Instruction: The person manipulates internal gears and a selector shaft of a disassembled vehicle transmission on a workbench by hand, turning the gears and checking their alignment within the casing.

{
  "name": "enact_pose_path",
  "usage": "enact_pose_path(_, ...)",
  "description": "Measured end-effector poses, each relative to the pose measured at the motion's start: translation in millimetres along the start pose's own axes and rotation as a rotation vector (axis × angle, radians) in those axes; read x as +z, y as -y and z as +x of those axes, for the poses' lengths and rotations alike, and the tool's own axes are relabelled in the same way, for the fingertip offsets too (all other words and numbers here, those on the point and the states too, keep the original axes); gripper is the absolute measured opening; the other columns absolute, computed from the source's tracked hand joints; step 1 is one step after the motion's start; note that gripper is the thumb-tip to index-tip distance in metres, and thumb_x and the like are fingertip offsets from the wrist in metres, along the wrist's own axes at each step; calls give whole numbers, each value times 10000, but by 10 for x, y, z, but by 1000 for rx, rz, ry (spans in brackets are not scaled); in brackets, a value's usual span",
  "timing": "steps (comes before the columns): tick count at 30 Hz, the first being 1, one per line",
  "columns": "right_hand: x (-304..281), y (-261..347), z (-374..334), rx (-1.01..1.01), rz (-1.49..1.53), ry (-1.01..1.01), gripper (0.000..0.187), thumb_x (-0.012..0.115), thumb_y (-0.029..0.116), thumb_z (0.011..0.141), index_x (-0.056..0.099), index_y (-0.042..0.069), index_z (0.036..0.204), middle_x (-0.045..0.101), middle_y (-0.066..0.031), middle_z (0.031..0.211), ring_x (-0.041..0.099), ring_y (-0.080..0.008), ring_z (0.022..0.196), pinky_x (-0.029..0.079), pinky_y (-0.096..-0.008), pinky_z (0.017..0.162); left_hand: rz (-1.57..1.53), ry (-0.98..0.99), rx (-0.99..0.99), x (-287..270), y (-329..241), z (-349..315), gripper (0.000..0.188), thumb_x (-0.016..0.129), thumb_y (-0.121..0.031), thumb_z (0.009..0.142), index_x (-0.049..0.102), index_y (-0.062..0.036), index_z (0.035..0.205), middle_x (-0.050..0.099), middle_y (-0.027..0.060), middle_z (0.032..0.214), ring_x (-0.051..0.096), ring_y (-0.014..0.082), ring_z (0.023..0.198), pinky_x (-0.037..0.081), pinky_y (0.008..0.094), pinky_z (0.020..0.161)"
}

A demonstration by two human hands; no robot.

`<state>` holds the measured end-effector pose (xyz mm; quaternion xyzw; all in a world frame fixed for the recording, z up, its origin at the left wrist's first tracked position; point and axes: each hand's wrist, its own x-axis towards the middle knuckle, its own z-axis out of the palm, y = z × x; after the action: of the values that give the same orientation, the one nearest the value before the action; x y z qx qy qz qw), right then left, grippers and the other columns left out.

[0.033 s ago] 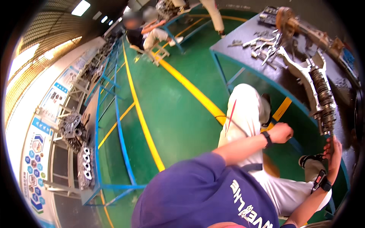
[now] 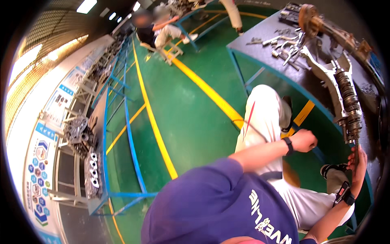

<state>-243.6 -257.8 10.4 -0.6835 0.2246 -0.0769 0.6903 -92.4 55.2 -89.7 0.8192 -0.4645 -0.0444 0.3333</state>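
Note:
My right hand (image 2: 357, 164) is closed around the thin end of a shaft at the near end of a gear shaft assembly (image 2: 348, 97). This dark metal assembly, with several gears along it, lies in an open light-metal housing half (image 2: 330, 87) on the table. Its gripped end reaches toward the table's near edge. My left hand (image 2: 304, 141) is a loose fist in front of my knee, apart from the table, with nothing seen sticking out of it. The inside of that fist is hidden.
The dark tabletop (image 2: 254, 57) carries shift forks and rods (image 2: 286, 46) and a rusty axle-like shaft (image 2: 325, 26). On the left bench are an engine block (image 2: 77, 132) and a part with several oval ports (image 2: 93, 175). A seated person (image 2: 164, 32) is farther back.
The whole view has shifted slightly. My right hand keeps its hold on the shaft end, and my left fist stays in front of the knee.

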Motion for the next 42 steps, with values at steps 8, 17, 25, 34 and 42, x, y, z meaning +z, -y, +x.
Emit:
enact_pose_path(8, -92, -48, 136, -44, -76, 15, 409, 556, 454, 1072, 662, 61, 1106, 635, -27, 760, 569, -83, 528, 453, -219, 456, -140, -39, -26, -100, -141, -76, 144, 668, -166, 848, 776, -89, 906, 747, 146, 848, 712, 374, 824, 566, 472, 739)
enact_pose_path(17, 242, 261, -325, 38, -16, -196, 383, 628, 439, 1039, 658, 58, 1070, 600, 6, 755, 542, -76, 582, 420, -217, 501, -321, -253, 218, -531, -639, 8, 164, 734, -203, 861, 756, -84, 971, 737, 123, 889, 700, 335, 855, 549, 431, 794)
enact_pose_path(25, 361, 377, -148, -31, -147, 17, 377, 649, 398, 1029, 687, 24, 1063, 684, -42, 826, 639, -101, 658, 540, -249, 598, 83, -241, 614, -2383, -2015, -484, 287, 613, -120, 720, 762, -45, 954, 723, 132, 934, 686, 344, 872, 537, 441, 777)
enact_pose_path(34, 166, 306, -216, -87, -225, 22, 360, 661, 362, 1013, 720, 9, 1048, 713, -55, 814, 667, -111, 648, 545, -256, 593, 511, 109, 553, -2996, -2829, -817, 266, 691, -318, 874, 684, -134, 1066, 662, 94, 1028, 658, 307, 931, 536, 509, 773)
enact_pose_path(42, 285, 316, -169, -118, -250, 54, 355, 642, 358, 1036, 718, 15, 1086, 693, -34, 797, 647, -89, 640, 524, -230, 599, 110, -75, 674, -2803, -2571, -690, 213, 638, -274, 929, 711, -94, 1017, 691, 105, 902, 656, 274, 776, 529, 418, 656)
